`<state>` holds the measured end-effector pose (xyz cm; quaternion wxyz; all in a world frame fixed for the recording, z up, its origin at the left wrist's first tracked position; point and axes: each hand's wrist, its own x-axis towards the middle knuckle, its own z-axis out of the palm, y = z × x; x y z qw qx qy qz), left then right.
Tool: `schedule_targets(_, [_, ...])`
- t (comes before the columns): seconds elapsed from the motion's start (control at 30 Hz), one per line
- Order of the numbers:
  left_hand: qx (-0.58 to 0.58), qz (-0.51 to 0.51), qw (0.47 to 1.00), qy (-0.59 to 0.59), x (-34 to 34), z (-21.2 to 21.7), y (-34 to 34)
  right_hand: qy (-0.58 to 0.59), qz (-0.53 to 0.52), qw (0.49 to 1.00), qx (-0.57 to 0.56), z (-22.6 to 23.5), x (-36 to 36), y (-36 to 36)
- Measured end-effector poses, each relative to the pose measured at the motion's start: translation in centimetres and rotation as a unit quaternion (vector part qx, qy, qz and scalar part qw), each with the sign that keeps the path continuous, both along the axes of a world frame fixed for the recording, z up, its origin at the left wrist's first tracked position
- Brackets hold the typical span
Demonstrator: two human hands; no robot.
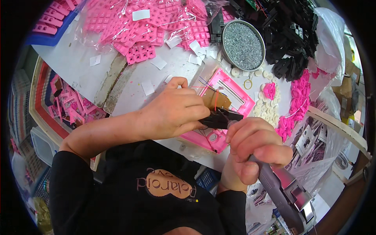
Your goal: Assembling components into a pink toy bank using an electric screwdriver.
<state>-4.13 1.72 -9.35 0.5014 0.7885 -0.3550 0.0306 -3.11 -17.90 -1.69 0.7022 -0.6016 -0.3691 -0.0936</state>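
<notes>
My left hand [176, 107] is closed on a small black plastic part [217, 119], pressing it over a pink plastic casing [243, 98] with a rectangular slot. A brown piece [214, 98] and thin red and dark wires lie in the casing, partly behind the fingers. Wrapped round a grey electric screwdriver [274, 184], my right hand [256, 147] points its tip at the black part. The tip meets or nearly meets that part; exact contact cannot be made out. Below the hands, the casing's lower end shows a round opening.
Beyond the hands stands a round metal bowl [264, 53] of small screws [243, 45]. Pink keypad-like parts [137, 29] in plastic fill the far left, black parts [290, 35] the far right. White discs [268, 111] and bright pink pieces [293, 103] lie on the right.
</notes>
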Motion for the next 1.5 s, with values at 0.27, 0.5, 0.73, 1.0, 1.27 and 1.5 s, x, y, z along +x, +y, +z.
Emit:
schedule_targets(0.27, [0.006, -0.006, 1.0, -0.008, 0.0, -0.1, -0.1, 0.047, 0.008, 0.999, -0.019, 0.5, 0.7, 0.1])
schedule_targets(0.5, [0.016, -0.013, 0.999, -0.026, 0.2, -0.1, -0.1, 0.096, 0.026, 0.995, -0.007, 0.4, 1.1, -0.4])
schedule_targets(0.73, [0.039, -0.007, 0.998, -0.04, 0.3, 0.1, 0.2, 0.127, 0.02, 0.992, 0.019, 0.3, 1.4, -0.2])
schedule_targets(1.0, [-0.004, -0.029, 0.996, -0.079, 0.7, -1.2, -0.5, 0.137, 0.021, 0.99, -0.015, 0.8, 1.1, 0.2])
schedule_targets(1.27, [0.034, -0.034, 0.995, -0.085, 0.9, -0.9, -0.4, 0.1, 0.083, 0.991, 0.018, 0.1, 1.5, -1.4])
schedule_targets(1.5, [0.07, -0.036, 0.994, -0.076, 1.4, 0.1, 0.1, 0.226, -0.084, 0.891, -0.385, -1.3, -1.7, -6.5])
